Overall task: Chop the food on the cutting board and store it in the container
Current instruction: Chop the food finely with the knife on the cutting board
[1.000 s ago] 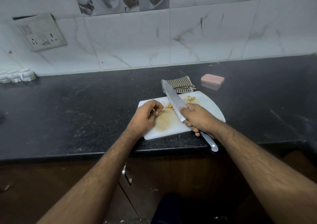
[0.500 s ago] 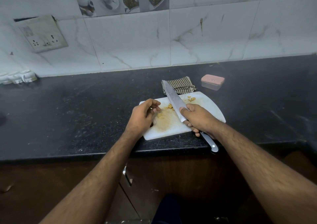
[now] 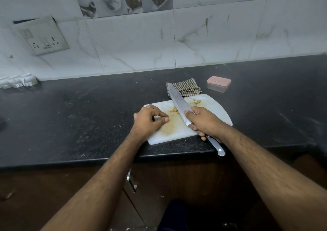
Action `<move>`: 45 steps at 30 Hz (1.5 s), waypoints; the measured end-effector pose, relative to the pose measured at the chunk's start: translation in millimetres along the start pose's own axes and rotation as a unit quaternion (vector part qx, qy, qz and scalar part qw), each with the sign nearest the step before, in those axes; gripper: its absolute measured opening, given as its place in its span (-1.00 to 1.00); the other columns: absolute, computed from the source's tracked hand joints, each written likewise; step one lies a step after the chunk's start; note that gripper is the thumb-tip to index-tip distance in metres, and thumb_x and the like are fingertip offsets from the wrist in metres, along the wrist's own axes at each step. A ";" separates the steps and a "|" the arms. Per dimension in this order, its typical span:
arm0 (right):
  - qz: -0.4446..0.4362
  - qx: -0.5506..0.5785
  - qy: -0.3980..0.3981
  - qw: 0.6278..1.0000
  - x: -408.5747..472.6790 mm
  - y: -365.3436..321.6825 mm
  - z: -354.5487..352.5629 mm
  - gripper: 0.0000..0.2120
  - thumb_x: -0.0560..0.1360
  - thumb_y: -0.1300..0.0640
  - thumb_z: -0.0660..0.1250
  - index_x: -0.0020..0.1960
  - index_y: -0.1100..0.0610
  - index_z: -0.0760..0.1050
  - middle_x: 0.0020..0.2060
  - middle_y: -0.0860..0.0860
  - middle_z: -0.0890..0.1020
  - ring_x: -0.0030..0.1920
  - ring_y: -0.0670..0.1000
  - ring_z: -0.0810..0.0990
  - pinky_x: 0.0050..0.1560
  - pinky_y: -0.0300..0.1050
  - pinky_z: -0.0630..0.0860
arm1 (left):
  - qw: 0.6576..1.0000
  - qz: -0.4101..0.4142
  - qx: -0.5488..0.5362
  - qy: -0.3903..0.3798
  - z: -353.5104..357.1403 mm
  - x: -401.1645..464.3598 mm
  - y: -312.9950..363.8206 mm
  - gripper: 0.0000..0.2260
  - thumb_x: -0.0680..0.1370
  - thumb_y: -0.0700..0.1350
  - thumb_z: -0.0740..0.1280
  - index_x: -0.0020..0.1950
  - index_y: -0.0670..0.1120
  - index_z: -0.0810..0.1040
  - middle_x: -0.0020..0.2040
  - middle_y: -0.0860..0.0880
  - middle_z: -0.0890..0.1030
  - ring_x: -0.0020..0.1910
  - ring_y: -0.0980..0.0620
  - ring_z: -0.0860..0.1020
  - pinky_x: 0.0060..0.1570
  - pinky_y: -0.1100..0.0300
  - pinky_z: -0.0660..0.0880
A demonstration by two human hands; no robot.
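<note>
A white cutting board (image 3: 218,110) lies near the front edge of the black counter. Small yellow food pieces (image 3: 174,110) sit left of the knife blade, and a few more pieces (image 3: 197,101) lie to its right. My right hand (image 3: 205,122) grips the knife (image 3: 177,99) where blade meets handle, thumb on the blade, tip pointing away to the far left. My left hand (image 3: 148,119) rests on the board's left end with fingers curled, thumb against forefinger, and nothing visible in it. A small clear container with a pink lid (image 3: 218,83), closed, stands behind the board.
A folded checked cloth (image 3: 186,88) lies just behind the board, under the knife tip. White objects (image 3: 17,81) sit at the far left by the wall, and a socket plate (image 3: 42,36) hangs on the tiles. A cabinet handle (image 3: 131,181) shows below the counter edge.
My left hand has drawn back a little to the left, away from the pieces beside the blade, and its fingers have curled in. The knife and right hand have hardly moved.
</note>
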State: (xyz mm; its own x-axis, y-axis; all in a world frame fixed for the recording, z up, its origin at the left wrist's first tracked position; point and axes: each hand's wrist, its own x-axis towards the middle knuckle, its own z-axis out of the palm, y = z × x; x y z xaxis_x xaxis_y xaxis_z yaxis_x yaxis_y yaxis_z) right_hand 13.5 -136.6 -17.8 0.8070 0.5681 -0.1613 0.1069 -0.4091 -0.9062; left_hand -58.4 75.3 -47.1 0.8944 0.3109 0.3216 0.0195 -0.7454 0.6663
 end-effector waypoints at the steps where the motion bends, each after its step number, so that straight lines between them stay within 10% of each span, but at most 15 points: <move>1: 0.001 0.001 0.000 1.000 0.0 0.0 0.0 -0.76 0.68 -0.09 0.12 0.05 0.05 0.45 -0.42 -0.03 0.44 -0.57 -0.09 0.31 -0.53 -0.21 0.36 | 1.000 -0.002 -0.010 -0.002 0.3 -0.1 -0.5 -0.91 0.50 0.04 0.54 -0.15 0.25 0.70 -0.07 0.26 0.58 0.10 0.20 0.50 0.33 -0.19 0.33; 20: 0.032 0.016 -0.007 0.999 4.9 -1.4 -1.6 -0.73 0.68 -0.06 0.12 0.24 0.06 0.44 -0.41 -0.03 0.44 -0.58 -0.12 0.31 -0.56 -0.21 0.36 | 0.994 0.021 0.092 -0.046 6.4 16.8 4.3 -0.83 0.64 -0.10 0.34 -0.15 0.05 0.55 -0.23 0.14 0.56 -0.19 0.15 0.52 0.22 -0.11 0.41; 33: 0.027 0.021 -0.010 0.999 5.0 -1.9 -3.1 -0.77 0.69 -0.04 0.11 0.16 0.06 0.44 -0.41 -0.03 0.44 -0.58 -0.11 0.29 -0.56 -0.22 0.35 | 0.999 0.015 0.036 0.014 10.8 35.9 -5.5 -0.74 0.68 -0.15 0.19 -0.03 0.18 0.55 -0.10 0.17 0.64 0.04 0.10 0.59 0.29 -0.18 0.42; 45: 0.025 0.020 -0.005 0.999 2.9 -1.5 -2.3 -0.75 0.69 -0.06 0.11 0.18 0.06 0.46 -0.43 -0.04 0.45 -0.58 -0.12 0.31 -0.55 -0.21 0.36 | 0.997 0.072 -0.002 0.032 8.5 25.7 -4.4 -0.86 0.52 0.14 0.39 -0.14 0.11 0.59 -0.07 0.15 0.52 0.01 0.14 0.52 0.18 -0.22 0.47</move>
State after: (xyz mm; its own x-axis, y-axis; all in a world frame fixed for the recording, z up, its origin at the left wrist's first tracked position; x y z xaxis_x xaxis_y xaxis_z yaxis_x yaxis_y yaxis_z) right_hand 17.0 -136.0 -16.0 0.8049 0.5551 -0.2098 0.0433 -0.4076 -0.9122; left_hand -31.7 81.5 -47.5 0.8580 0.2379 0.4553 -0.1087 -0.7823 0.6134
